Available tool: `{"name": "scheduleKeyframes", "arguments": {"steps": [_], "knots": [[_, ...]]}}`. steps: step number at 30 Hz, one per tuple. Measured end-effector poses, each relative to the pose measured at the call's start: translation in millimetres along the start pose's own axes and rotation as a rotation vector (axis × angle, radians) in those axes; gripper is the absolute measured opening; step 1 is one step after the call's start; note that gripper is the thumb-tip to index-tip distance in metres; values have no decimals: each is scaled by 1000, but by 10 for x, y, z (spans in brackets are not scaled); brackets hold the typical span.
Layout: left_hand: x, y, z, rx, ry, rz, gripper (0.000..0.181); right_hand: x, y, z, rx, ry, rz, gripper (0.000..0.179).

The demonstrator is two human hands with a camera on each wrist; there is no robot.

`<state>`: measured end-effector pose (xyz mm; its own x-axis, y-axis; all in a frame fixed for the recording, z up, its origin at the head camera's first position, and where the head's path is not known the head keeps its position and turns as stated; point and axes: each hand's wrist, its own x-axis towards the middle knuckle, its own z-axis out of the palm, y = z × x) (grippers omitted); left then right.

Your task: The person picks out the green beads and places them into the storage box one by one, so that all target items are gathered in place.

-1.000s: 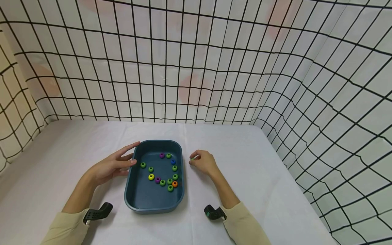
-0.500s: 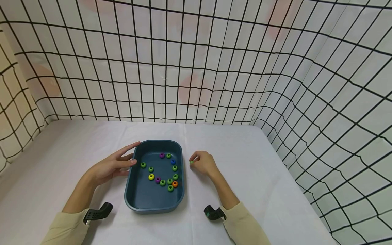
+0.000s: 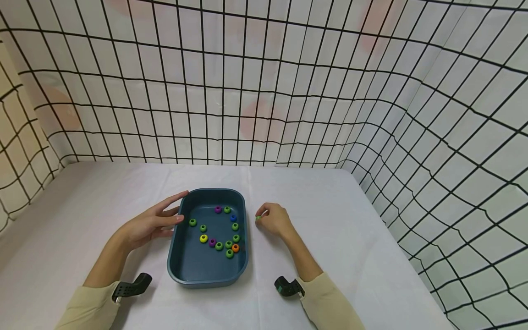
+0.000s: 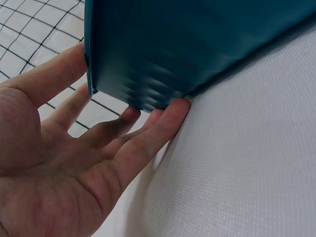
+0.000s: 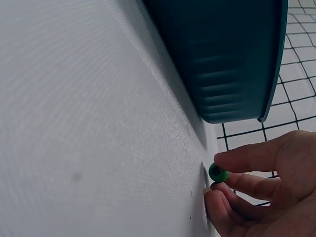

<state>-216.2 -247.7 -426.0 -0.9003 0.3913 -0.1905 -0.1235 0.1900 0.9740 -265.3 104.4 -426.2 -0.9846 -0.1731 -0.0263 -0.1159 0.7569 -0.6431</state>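
Note:
A blue tray [image 3: 206,270] stands on the white cloth with several pony beads inside: mostly green, plus purple ones, a yellow [image 3: 204,239], an orange [image 3: 235,248] and a blue [image 3: 233,218]. My left hand [image 3: 149,223] lies along the tray's left side, fingers spread. In the left wrist view, its fingertips [image 4: 177,106] touch the tray's outer wall near the cloth, and another digit meets the rim. Just right of the tray, my right hand [image 3: 274,220] pinches a green bead [image 5: 217,173] close above the cloth. The bead's hole shows in the right wrist view.
A white cloth [image 3: 350,256] covers the table. Black netting [image 3: 222,96] over white sheeting rises at the back and along both sides. Dark wrist cameras [image 3: 133,285] sit at both cuffs, close above the table.
My right hand has shifted slightly down with the green bead, which now shows lower at the fingertips. The left hand, tray and loose beads look unmoved.

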Motion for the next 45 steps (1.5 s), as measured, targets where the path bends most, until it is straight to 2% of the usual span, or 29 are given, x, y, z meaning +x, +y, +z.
{"name": "scheduleKeyframes", "arguments": {"steps": [21,26,31,39,45], "knots": [[-9,1,-2,13,-10,-5,76,-37,-33,-12,20,-1,-18,14],[-9,1,0,11,-9,-1,76,-55,-56,-38,60,19,-29,13],[-6,1,4,4,-7,1,76,-88,-118,-91,117,43,-44,11],[-2,9,5,7,-8,-3,76,-162,-288,-163,147,78,-98,11],[2,10,5,3,-10,-1,76,-263,-426,-214,209,56,-163,12]]}}
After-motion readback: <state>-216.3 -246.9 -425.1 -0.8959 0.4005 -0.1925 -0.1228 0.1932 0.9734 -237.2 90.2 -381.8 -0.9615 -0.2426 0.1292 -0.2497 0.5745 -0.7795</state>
